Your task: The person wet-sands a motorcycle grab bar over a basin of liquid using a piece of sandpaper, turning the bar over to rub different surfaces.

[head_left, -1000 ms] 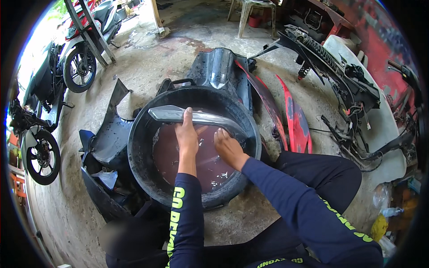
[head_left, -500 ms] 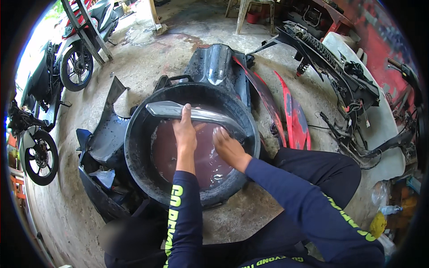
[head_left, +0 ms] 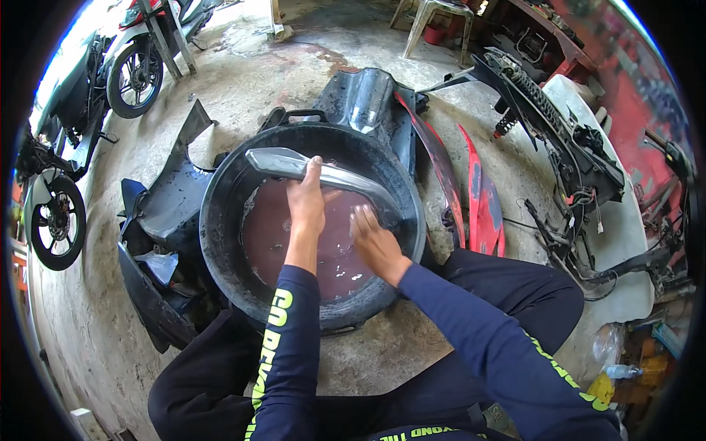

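A long, curved grey motorcycle body panel [head_left: 334,176] is held slantwise over a round black tub [head_left: 212,242]. My left hand [head_left: 306,202] grips it near the left end, thumb over the top face and fingers underneath. Below the panel's right half is my right hand [head_left: 376,239], its fingers close together and bent at the panel's lower edge. Whatever may be in those fingers is hidden. Murky pinkish-brown water [head_left: 272,239] with some foam lies in the tub. The panel's right end reaches down toward the tub's inner wall.
Black fairing pieces [head_left: 173,217] lie left of the tub, and a larger dark panel [head_left: 360,103] lies behind it. Red panels [head_left: 482,198] are at the right, near a stripped motorcycle frame [head_left: 566,140]. Motorcycles [head_left: 55,217] stand along the left. A plastic chair [head_left: 434,22] is farther back.
The whole view has shifted slightly. My right hand's fingers are a little straighter along the panel's lower edge. My left hand keeps its hold on the panel.
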Motion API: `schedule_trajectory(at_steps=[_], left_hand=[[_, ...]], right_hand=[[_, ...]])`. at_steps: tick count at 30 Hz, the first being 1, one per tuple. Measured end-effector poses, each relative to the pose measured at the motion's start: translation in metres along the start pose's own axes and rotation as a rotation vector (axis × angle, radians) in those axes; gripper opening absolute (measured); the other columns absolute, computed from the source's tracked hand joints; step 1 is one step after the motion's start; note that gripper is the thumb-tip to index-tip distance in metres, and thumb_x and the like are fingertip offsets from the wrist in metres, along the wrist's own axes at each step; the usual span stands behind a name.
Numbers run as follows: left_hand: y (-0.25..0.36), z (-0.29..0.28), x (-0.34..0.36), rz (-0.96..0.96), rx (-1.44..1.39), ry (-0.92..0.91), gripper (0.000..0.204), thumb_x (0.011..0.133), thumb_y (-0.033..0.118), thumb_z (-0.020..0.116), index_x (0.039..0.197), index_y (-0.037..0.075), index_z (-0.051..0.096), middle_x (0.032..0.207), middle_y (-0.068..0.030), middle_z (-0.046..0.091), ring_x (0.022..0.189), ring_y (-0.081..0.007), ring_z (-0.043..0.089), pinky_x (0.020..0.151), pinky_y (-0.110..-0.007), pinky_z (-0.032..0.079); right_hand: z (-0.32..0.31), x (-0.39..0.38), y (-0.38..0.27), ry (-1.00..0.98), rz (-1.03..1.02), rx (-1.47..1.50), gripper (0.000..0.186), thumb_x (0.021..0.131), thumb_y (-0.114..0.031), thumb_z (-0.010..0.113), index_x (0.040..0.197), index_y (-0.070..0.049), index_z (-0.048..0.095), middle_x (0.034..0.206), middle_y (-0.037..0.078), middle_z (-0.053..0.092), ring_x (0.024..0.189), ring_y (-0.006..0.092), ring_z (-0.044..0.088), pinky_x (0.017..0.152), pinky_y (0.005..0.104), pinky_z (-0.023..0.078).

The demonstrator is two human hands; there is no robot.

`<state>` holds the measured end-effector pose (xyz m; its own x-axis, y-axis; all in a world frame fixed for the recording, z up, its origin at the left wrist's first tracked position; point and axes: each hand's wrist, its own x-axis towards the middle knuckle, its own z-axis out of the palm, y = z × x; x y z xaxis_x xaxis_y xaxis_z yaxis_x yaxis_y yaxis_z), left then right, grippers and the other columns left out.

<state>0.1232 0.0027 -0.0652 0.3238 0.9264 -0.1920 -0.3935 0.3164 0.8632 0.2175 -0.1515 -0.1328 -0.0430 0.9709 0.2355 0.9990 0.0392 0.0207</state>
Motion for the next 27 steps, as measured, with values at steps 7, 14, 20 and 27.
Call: schedule_trajectory(at_steps=[7,14,20,27], left_hand=[[0.001,0.009,-0.01,0.021,0.018,0.034,0.041,0.098,0.026,0.066,0.123,-0.002,0.051,0.107,-0.0127,0.064,0.091,-0.023,0.07,0.066,-0.041,0.065],[0.0,-0.004,0.001,0.02,0.054,-0.004,0.039,0.1,0.028,0.063,0.124,0.001,0.048,0.109,-0.016,0.068,0.096,-0.0255,0.071,0.068,-0.045,0.065],[0.003,0.001,-0.007,0.016,0.039,0.004,0.042,0.1,0.03,0.064,0.124,0.0,0.047,0.111,-0.0175,0.068,0.097,-0.0264,0.071,0.07,-0.045,0.065],[0.007,0.001,-0.012,-0.009,-0.015,-0.028,0.048,0.097,0.027,0.068,0.125,-0.005,0.046,0.113,-0.0141,0.06,0.094,-0.0228,0.069,0.069,-0.039,0.066]], right_hand=[[0.01,-0.002,0.008,0.08,-0.029,-0.023,0.05,0.088,-0.01,0.055,0.133,0.012,0.054,0.137,0.028,0.054,0.137,0.0391,0.044,0.099,0.0322,0.053],[-0.013,-0.026,0.005,-0.063,-0.004,0.124,0.045,0.086,-0.003,0.055,0.13,0.01,0.054,0.134,0.026,0.056,0.13,0.0404,0.052,0.102,0.0388,0.051],[-0.029,-0.034,0.005,-0.136,0.036,0.392,0.033,0.084,0.002,0.056,0.116,0.001,0.062,0.12,0.019,0.066,0.122,0.0392,0.059,0.1,0.0449,0.052],[-0.034,-0.005,0.013,0.089,-0.142,0.3,0.034,0.087,-0.006,0.056,0.118,0.0,0.064,0.123,0.015,0.065,0.123,0.0332,0.06,0.097,0.04,0.054]])
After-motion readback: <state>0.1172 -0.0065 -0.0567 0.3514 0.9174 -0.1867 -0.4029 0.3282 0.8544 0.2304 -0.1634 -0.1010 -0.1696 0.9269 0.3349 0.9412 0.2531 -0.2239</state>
